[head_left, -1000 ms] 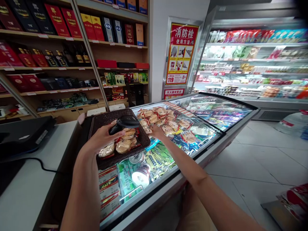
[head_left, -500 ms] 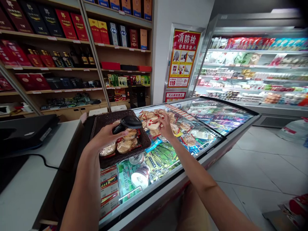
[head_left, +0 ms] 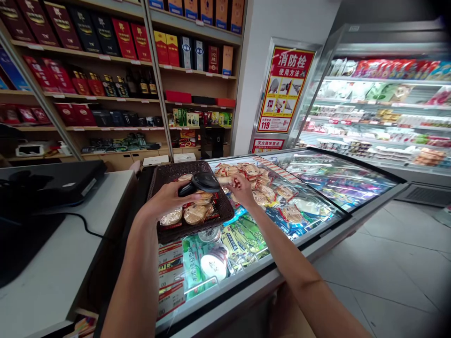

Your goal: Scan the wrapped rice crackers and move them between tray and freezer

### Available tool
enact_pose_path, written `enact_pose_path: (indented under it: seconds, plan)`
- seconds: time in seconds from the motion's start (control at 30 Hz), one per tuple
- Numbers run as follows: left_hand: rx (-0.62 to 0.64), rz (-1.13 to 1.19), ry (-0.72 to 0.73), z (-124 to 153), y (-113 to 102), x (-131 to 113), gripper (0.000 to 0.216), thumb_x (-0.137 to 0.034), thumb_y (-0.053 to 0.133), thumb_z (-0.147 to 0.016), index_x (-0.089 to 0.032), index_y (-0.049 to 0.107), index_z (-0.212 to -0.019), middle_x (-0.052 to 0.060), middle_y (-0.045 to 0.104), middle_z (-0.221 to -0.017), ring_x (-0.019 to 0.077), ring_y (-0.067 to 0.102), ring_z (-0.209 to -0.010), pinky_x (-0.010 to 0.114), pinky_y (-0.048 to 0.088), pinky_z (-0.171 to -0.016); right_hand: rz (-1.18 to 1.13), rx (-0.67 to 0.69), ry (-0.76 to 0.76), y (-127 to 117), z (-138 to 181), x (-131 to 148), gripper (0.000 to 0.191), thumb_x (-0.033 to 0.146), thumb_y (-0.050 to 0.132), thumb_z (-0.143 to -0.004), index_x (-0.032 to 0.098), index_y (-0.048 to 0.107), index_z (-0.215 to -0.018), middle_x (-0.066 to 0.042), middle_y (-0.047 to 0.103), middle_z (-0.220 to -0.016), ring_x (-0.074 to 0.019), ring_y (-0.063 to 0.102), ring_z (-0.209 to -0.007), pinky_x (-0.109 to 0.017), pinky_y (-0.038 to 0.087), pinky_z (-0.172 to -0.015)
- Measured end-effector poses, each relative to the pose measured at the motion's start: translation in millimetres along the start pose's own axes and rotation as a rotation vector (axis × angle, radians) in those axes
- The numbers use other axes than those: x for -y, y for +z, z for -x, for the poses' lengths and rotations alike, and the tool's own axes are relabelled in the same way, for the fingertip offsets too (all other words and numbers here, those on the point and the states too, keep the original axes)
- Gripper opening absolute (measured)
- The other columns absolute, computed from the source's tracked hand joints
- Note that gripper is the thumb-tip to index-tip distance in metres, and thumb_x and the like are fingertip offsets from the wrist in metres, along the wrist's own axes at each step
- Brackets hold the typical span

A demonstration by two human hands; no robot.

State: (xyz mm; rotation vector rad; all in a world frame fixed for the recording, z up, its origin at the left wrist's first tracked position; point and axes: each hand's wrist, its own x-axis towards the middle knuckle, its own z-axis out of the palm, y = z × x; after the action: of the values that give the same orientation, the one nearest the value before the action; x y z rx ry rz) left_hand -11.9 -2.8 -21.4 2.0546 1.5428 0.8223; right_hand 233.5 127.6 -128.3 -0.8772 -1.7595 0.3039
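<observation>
My left hand (head_left: 168, 200) is closed round a black handheld barcode scanner (head_left: 198, 182), held just above a dark woven basket (head_left: 165, 174) that holds several round wrapped cakes (head_left: 194, 214). My right hand (head_left: 242, 189) pinches one wrapped cake (head_left: 225, 180) beside the scanner head, at the basket's right edge. Behind that hand, more wrapped cakes (head_left: 268, 190) lie spread over the glass lid of a chest freezer (head_left: 310, 213).
A white counter (head_left: 59, 253) at the left carries a black device (head_left: 49, 183) and its cable. Shelves of boxed goods (head_left: 116, 70) line the back wall. A red fire-hydrant notice (head_left: 284, 91) and an open chiller cabinet (head_left: 380, 108) stand at the right; tiled floor (head_left: 398, 263) lies beyond.
My right hand picked a wrapped cake off the freezer lid and brought it left toward the scanner. The left hand kept the scanner over the basket. The camera turned slightly left.
</observation>
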Motion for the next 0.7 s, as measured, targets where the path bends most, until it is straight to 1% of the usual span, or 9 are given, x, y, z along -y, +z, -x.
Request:
enact_pose_path:
  seconds: [0.07,0.17,0.27,0.37,0.43,0.5,0.6,0.67,0.7]
  plan:
    - [-0.029,0.026,0.001,0.3,-0.3,3.2,0.060,-0.061,0.065,-0.076,-0.023,0.069,-0.122,0.003,0.074,-0.110,0.0272,0.065,-0.100,0.032,0.049,-0.086,0.035,0.040,0.154,4.9,-2.2,3.8,0.036,0.047,0.067,-0.082,0.018,0.064,-0.103,-0.005,0.066,-0.083,-0.0211,0.060,-0.078,-0.032,0.047,-0.073]
    - [-0.084,0.051,-0.008,-0.5,-0.4,8.9,0.059,-0.061,0.065,-0.077,-0.023,0.070,-0.121,0.004,0.073,-0.116,0.0276,0.064,-0.106,0.032,0.048,-0.087,0.026,0.111,0.295,11.7,-2.7,11.7,0.040,0.054,0.058,-0.086,0.019,0.063,-0.107,-0.001,0.064,-0.070,-0.0182,0.059,-0.066,-0.028,0.045,-0.064]
    - [-0.115,-0.001,-0.042,-1.8,-0.3,12.5,0.061,-0.064,0.066,-0.075,-0.024,0.069,-0.122,0.004,0.073,-0.116,0.0294,0.063,-0.108,0.033,0.047,-0.089,-0.183,0.166,0.472,18.4,-2.5,20.2,0.041,0.054,0.045,-0.092,0.020,0.060,-0.110,0.004,0.056,-0.054,-0.0147,0.054,-0.046,-0.024,0.042,-0.049]
    - [-0.092,-0.124,-0.102,-2.3,0.0,10.8,0.068,-0.066,0.066,-0.072,-0.028,0.066,-0.128,0.005,0.074,-0.117,0.0321,0.063,-0.108,0.036,0.046,-0.091,-0.379,0.171,0.633,23.3,-5.5,29.2,0.033,0.045,0.042,-0.095,0.019,0.060,-0.105,0.005,0.054,-0.047,-0.0139,0.052,-0.038,-0.022,0.039,-0.039]
    - [-0.073,-0.210,-0.151,-1.9,0.3,7.2,0.072,-0.068,0.066,-0.071,-0.032,0.062,-0.134,0.004,0.073,-0.119,0.0342,0.062,-0.111,0.037,0.045,-0.090,-0.407,0.176,0.682,24.7,-9.3,35.2,0.025,0.038,0.044,-0.095,0.018,0.060,-0.098,0.005,0.053,-0.045,-0.0128,0.051,-0.036,-0.021,0.037,-0.037]
    - [-0.073,-0.270,-0.190,-1.1,0.3,3.2,0.073,-0.068,0.068,-0.069,-0.035,0.061,-0.134,0.003,0.073,-0.118,0.0356,0.062,-0.112,0.037,0.046,-0.087,-0.401,0.192,0.694,25.4,-13.2,40.2,0.023,0.036,0.045,-0.095,0.018,0.060,-0.094,0.005,0.052,-0.043,-0.0113,0.049,-0.035,-0.020,0.036,-0.036]
    - [-0.093,-0.308,-0.215,0.5,-0.6,-1.3,0.070,-0.065,0.070,-0.069,-0.037,0.063,-0.132,0.003,0.074,-0.116,0.0365,0.062,-0.113,0.036,0.046,-0.083,-0.414,0.169,0.695,29.5,-16.5,44.2,0.023,0.036,0.049,-0.095,0.018,0.061,-0.092,0.005,0.052,-0.044,-0.0107,0.051,-0.037,-0.019,0.036,-0.036]
    - [-0.108,-0.304,-0.219,1.6,-1.6,-2.5,0.068,-0.066,0.068,-0.070,-0.036,0.063,-0.132,0.004,0.075,-0.113,0.0359,0.063,-0.111,0.036,0.046,-0.083,-0.440,0.155,0.688,36.1,-16.4,44.5,0.024,0.038,0.050,-0.094,0.018,0.062,-0.091,0.005,0.052,-0.047,-0.0114,0.053,-0.039,-0.019,0.036,-0.037]
    - [-0.117,-0.292,-0.219,2.1,-2.1,-2.6,0.068,-0.067,0.067,-0.070,-0.036,0.064,-0.131,0.004,0.075,-0.111,0.0354,0.064,-0.109,0.036,0.046,-0.082,-0.454,0.171,0.677,40.3,-16.0,44.1,0.025,0.040,0.050,-0.094,0.018,0.062,-0.092,0.004,0.053,-0.049,-0.0117,0.054,-0.041,-0.019,0.037,-0.037]
